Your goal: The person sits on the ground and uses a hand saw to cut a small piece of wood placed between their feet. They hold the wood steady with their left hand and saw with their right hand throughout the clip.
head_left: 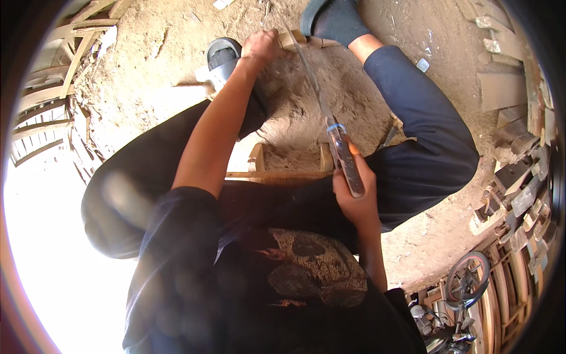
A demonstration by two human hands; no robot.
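My right hand (358, 192) is wrapped round the handle of a long-bladed knife (315, 88), which has a blue band where blade and handle meet. Its narrow blade points away from me and crosses a short wooden piece (290, 41) near the tip. Whether the edge has cut into the wood, I cannot tell. My left hand (261, 46) is closed on the left end of that piece, just left of the blade. The right end of the wood lies against my right foot (336, 25), in dark footwear. My left foot wears a dark sandal (224, 52).
Below my lap shows part of a low wooden seat (277, 177). Packed earth (171, 53) surrounds me, with small scraps on it. Wood offcuts (522, 200) are piled along the right, and slatted timber (76, 47) stands at the far left. A wheeled vehicle (466, 280) is at the lower right.
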